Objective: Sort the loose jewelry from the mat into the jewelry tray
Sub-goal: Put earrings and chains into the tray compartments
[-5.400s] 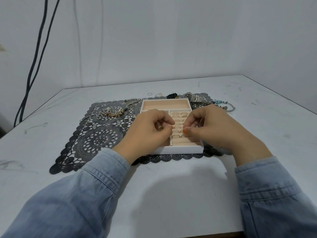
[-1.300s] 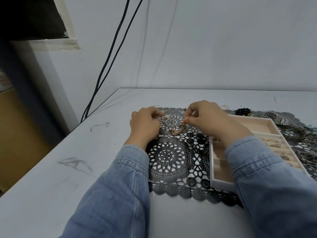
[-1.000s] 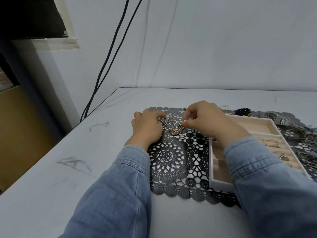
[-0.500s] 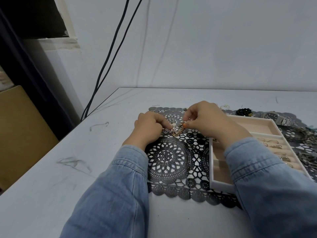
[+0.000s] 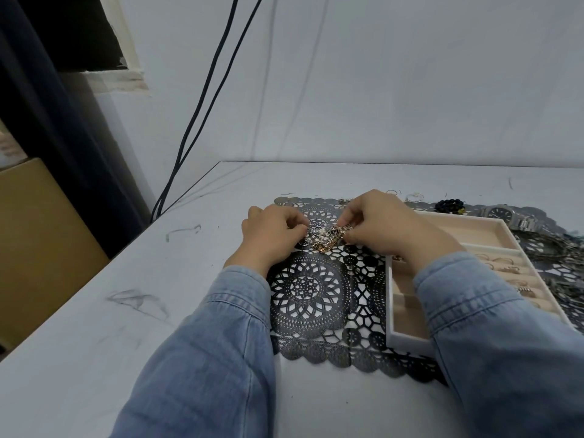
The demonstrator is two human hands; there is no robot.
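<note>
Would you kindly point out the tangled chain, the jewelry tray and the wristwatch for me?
tangled chain [image 5: 325,241]: head view, on the bunched gold links.
jewelry tray [image 5: 406,343]: head view, on its white near wall.
wristwatch [image 5: 498,213]: head view, on its dark dial.

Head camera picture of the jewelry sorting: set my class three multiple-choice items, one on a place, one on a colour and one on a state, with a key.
1. Where does the tray lie relative to the chains?
A) to their left
B) to their right
C) on top of them

2. What colour is the lace mat?
A) black
B) red
C) white

3. What are the left hand and the right hand doing?
A) lying open and idle
B) both pinching the chains
C) lifting the tray

Key:
1 B, the tray sits on the mat to the right of the chains.
2 A, the lace is black throughout.
3 B, curled fingers of both hands meet on the tangle.
</note>
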